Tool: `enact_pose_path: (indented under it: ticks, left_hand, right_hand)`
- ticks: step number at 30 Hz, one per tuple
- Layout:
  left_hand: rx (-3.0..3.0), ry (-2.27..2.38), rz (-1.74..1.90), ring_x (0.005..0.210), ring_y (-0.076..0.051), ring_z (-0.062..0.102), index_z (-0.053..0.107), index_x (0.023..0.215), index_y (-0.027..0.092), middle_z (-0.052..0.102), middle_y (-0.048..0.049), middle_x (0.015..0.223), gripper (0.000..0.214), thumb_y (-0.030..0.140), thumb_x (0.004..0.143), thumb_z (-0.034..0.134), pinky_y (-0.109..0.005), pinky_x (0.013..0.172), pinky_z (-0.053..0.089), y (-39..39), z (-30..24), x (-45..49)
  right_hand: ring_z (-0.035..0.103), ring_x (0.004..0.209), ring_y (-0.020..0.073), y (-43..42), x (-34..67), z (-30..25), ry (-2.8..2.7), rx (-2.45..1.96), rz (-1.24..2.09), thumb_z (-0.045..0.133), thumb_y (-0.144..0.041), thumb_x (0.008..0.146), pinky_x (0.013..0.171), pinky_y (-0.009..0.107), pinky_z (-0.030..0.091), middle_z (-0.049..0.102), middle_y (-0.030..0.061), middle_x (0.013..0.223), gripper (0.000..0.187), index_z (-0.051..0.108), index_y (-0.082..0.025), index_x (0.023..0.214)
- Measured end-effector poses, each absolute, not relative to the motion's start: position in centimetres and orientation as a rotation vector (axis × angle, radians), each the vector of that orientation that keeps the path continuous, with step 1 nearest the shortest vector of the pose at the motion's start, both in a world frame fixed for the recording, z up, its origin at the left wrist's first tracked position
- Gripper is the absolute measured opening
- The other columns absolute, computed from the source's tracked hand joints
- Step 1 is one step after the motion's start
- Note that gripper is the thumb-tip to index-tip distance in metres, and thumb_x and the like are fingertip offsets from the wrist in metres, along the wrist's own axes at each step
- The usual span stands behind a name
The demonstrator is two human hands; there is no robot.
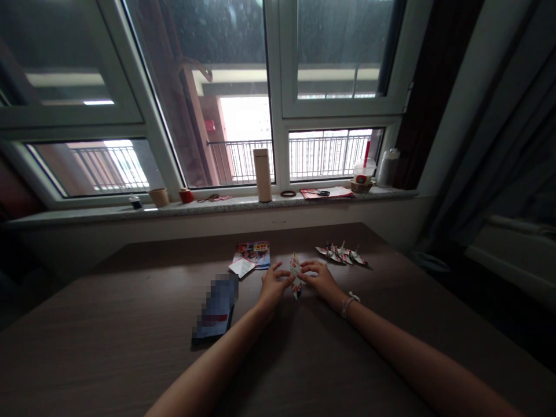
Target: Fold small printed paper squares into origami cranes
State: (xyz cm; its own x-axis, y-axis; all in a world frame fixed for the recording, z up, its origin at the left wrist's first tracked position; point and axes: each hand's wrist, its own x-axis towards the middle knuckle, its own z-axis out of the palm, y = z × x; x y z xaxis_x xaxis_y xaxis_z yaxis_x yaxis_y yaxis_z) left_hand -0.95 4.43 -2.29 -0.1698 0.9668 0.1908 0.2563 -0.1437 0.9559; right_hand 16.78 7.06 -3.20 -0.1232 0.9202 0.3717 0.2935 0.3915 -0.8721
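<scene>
The folded paper [296,274] is held directly between the two hands and pinched from either side. Its upper tip stands above the fingertips and its lower tip points down below them towards the table [130,324]. Whether the lower tip touches the tabletop cannot be told. The piece is seen as a narrow, upright, pointed shape, printed in red, white and a little blue.

The left hand [273,286] is closed on the paper's left edge, with thumb and forefinger brought together on it and the remaining fingers curled under. The right hand [320,277] is closed on the opposite edge in the same manner, its fingers bent inward towards the paper. Both wrists are kept low over the table, and both forearms are stretched forward, converging on the grip. A pale bracelet [348,302] is worn on the right wrist.

Just beyond the grip and to its right, a row of folded paper cranes [341,255] is lined up on the table in the same print. Beyond the grip and to its left, a colourful booklet [255,252] is laid flat, with a white paper square [241,267] at its near corner. Further left of the grip and nearer the person, a dark flat object [216,310], blurred out, is laid on the table. Far beyond the grip, a pale tumbler [262,175] is stood on the windowsill [87,213].
</scene>
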Motion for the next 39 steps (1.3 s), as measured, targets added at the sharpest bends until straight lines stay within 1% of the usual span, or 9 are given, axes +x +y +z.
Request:
enact_pose_path:
  ticks: [4, 9, 15, 19, 22, 26, 33, 36, 39]
  left_hand:
    - [1.450, 1.380, 1.358, 0.131, -0.034, 0.046, 0.069, 0.071, 0.020, 0.061, -0.0090, 0.131, 0.025, 0.032, 0.055, 0.085, -0.052, 0.115, 0.025, 4.50, -2.25, -0.85]
    - [1.415, 1.334, 1.417, 0.133, -0.033, 0.041, 0.070, 0.086, 0.024, 0.067, -0.0060, 0.118, 0.035, 0.029, 0.054, 0.085, -0.053, 0.116, 0.020, 4.43, -2.30, -0.61]
    - [1.466, 1.400, 1.383, 0.133, -0.033, 0.041, 0.071, 0.072, 0.020, 0.055, -0.0087, 0.138, 0.019, 0.031, 0.061, 0.082, -0.048, 0.115, 0.023, 4.42, -2.42, -0.78]
    - [1.478, 1.441, 1.360, 0.132, -0.033, 0.042, 0.071, 0.067, 0.019, 0.054, -0.0092, 0.139, 0.014, 0.028, 0.063, 0.080, -0.049, 0.114, 0.024, 4.52, -2.45, -0.85]
    - [1.454, 1.437, 1.385, 0.131, -0.034, 0.043, 0.069, 0.069, 0.020, 0.061, -0.0085, 0.130, 0.019, 0.026, 0.057, 0.084, -0.052, 0.113, 0.025, 4.66, -2.55, -0.63]
    - [1.416, 1.397, 1.432, 0.128, -0.032, 0.047, 0.070, 0.086, 0.023, 0.071, -0.0063, 0.108, 0.036, 0.027, 0.054, 0.086, -0.053, 0.113, 0.026, 4.71, -2.65, -0.34]
    - [1.459, 1.485, 1.367, 0.130, -0.033, 0.044, 0.070, 0.067, 0.019, 0.055, -0.0108, 0.136, 0.013, 0.025, 0.062, 0.080, -0.050, 0.113, 0.026, 4.29, -2.15, -0.58]
    - [1.451, 1.479, 1.380, 0.131, -0.033, 0.043, 0.069, 0.067, 0.019, 0.057, -0.0101, 0.134, 0.013, 0.022, 0.061, 0.080, -0.050, 0.113, 0.027, 4.24, -2.01, -0.48]
    - [1.424, 1.445, 1.411, 0.130, -0.032, 0.044, 0.069, 0.074, 0.021, 0.064, -0.0085, 0.123, 0.022, 0.019, 0.056, 0.082, -0.050, 0.113, 0.027, 4.29, -2.04, -0.25]
  right_hand:
    - [0.055, 0.110, 0.0261, 7.00, 16.57, -3.23, -1.706, -1.114, 0.737, 0.075, -0.033, 0.070, 0.104, 0.043, 0.032, 0.068, 0.0055, 0.105, 0.010, 0.075, -0.024, 0.074]
    - [0.052, 0.112, 0.0263, 6.93, 16.12, -3.22, -1.729, -1.138, 0.704, 0.075, -0.030, 0.070, 0.103, 0.042, 0.032, 0.068, 0.0040, 0.105, 0.006, 0.075, -0.025, 0.074]
    - [0.054, 0.109, 0.0260, 7.54, 16.71, -3.81, -1.667, -1.122, 0.739, 0.075, -0.031, 0.070, 0.102, 0.042, 0.033, 0.067, 0.0051, 0.103, 0.007, 0.075, -0.025, 0.074]
    - [0.054, 0.109, 0.0259, 7.58, 16.84, -3.90, -1.655, -1.117, 0.773, 0.075, -0.030, 0.069, 0.102, 0.042, 0.034, 0.066, 0.0056, 0.105, 0.007, 0.074, -0.024, 0.073]
    - [0.052, 0.111, 0.0261, 7.20, 16.51, -3.48, -1.688, -1.137, 0.753, 0.076, -0.027, 0.068, 0.103, 0.043, 0.032, 0.066, 0.0049, 0.105, 0.005, 0.075, -0.025, 0.073]
    - [0.051, 0.111, 0.0259, 6.85, 16.14, -2.99, -1.727, -1.140, 0.725, 0.076, -0.025, 0.068, 0.103, 0.042, 0.032, 0.066, 0.0042, 0.103, 0.004, 0.074, -0.025, 0.072]
    - [0.054, 0.108, 0.0251, 7.26, 16.65, -3.38, -1.690, -1.143, 0.732, 0.074, -0.029, 0.071, 0.101, 0.041, 0.034, 0.066, 0.0052, 0.102, 0.006, 0.074, -0.024, 0.074]
    - [0.053, 0.110, 0.0256, 7.17, 16.66, -3.25, -1.703, -1.148, 0.733, 0.075, -0.029, 0.071, 0.102, 0.042, 0.032, 0.066, 0.0051, 0.104, 0.006, 0.075, -0.025, 0.074]
    - [0.051, 0.112, 0.0256, 6.94, 16.45, -2.97, -1.737, -1.153, 0.716, 0.076, -0.030, 0.070, 0.103, 0.042, 0.031, 0.066, 0.0044, 0.105, 0.006, 0.075, -0.026, 0.074]
